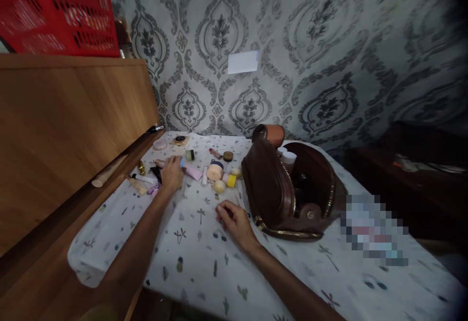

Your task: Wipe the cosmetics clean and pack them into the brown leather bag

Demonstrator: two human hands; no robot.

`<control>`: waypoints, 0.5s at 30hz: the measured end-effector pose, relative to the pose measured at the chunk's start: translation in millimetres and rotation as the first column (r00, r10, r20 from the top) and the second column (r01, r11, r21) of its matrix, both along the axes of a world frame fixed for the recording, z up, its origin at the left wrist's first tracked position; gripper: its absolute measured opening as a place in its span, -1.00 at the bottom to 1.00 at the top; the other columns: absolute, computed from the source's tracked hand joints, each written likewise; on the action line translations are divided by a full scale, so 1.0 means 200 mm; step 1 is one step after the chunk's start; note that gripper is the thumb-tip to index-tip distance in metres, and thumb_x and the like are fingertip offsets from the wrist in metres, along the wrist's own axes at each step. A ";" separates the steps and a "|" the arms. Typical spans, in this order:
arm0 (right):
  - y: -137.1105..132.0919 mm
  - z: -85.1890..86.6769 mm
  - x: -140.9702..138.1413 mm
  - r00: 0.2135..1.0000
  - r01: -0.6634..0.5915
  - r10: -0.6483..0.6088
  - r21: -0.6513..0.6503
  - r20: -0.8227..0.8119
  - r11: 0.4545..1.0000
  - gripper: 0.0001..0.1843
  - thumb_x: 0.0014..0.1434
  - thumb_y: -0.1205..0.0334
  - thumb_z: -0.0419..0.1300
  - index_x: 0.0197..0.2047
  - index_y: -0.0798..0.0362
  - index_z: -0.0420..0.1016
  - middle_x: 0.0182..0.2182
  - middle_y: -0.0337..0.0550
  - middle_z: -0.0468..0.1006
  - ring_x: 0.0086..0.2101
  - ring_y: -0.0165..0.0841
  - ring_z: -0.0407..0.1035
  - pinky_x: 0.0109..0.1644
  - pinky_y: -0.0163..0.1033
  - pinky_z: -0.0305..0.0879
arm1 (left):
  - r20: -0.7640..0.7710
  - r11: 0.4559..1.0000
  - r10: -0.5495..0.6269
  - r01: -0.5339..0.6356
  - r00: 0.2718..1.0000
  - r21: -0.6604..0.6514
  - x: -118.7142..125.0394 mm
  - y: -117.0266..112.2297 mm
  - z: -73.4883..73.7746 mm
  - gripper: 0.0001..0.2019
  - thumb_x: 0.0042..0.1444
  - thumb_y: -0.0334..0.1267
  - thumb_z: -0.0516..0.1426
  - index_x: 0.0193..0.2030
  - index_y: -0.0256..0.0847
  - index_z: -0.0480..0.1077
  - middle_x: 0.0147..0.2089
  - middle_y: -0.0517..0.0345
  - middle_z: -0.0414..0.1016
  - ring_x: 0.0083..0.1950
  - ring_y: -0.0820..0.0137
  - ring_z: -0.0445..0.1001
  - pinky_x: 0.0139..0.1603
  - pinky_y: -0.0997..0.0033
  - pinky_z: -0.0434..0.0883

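My left hand [171, 175] reaches down among small cosmetics on the white patterned cloth. Its fingers are closed at a small item with a light blue end [182, 161]; most of that item is hidden. A lilac tube [193, 171] lies right beside these fingers. My right hand [236, 221] is loosely curled over the cloth, with nothing visible in it. Just beyond it are a round peach-coloured jar [215, 170], a small cream-coloured pot [219, 186] and a yellow-capped item [231, 180]. A brown leather bag [268, 184] stands unzipped to the right, with white-capped containers [289, 159] inside.
More cosmetics lie left of my left hand, including a beige tube [137, 185]. A wooden cabinet [76, 116] borders the left side, carrying a red plastic basket [62, 14]. Behind the bag lies a brown cylindrical case [274, 135]. A blurred-out packet [373, 231] rests at right.
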State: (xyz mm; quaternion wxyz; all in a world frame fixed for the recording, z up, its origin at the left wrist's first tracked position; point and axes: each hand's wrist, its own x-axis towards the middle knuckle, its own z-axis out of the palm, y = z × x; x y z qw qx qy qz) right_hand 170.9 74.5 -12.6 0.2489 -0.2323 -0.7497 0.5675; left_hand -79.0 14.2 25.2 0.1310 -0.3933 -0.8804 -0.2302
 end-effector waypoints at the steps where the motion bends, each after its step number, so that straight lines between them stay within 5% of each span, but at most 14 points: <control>1: 0.00 0.00 0.00 1.000 -0.003 0.003 0.005 -0.004 1.000 -0.64 0.19 -0.08 0.09 -0.43 0.04 0.34 -0.58 -0.25 0.40 -0.61 -0.43 0.24 -0.52 -0.34 0.16 | -0.006 0.998 0.067 -0.067 0.998 0.001 -0.04 -0.02 0.01 -0.53 0.16 -0.49 0.01 0.21 -0.25 0.36 0.23 -0.20 0.37 0.29 0.03 0.27 0.21 0.04 0.32; 5: 0.00 0.01 0.00 1.000 -0.016 0.016 0.017 -0.006 1.000 -0.65 0.20 -0.06 0.08 -0.43 0.03 0.34 -0.58 -0.25 0.40 -0.60 -0.42 0.26 -0.50 -0.34 0.16 | 0.001 0.971 0.236 -0.235 0.972 -0.033 -0.16 -0.10 0.01 -0.50 0.16 -0.48 -0.03 0.26 -0.31 0.32 0.25 -0.33 0.30 0.29 -0.06 0.25 0.17 -0.04 0.32; 15: 0.00 0.00 0.00 1.000 -0.021 0.020 0.044 0.021 0.999 -0.68 0.22 -0.01 0.07 -0.43 0.04 0.36 -0.58 -0.25 0.41 -0.59 -0.42 0.25 -0.49 -0.34 0.16 | 0.012 0.964 0.198 -0.193 0.980 -0.181 -0.21 -0.11 -0.02 -0.56 0.13 -0.47 -0.01 0.07 -0.09 0.49 0.12 -0.11 0.45 0.03 0.05 0.47 -0.01 0.07 0.38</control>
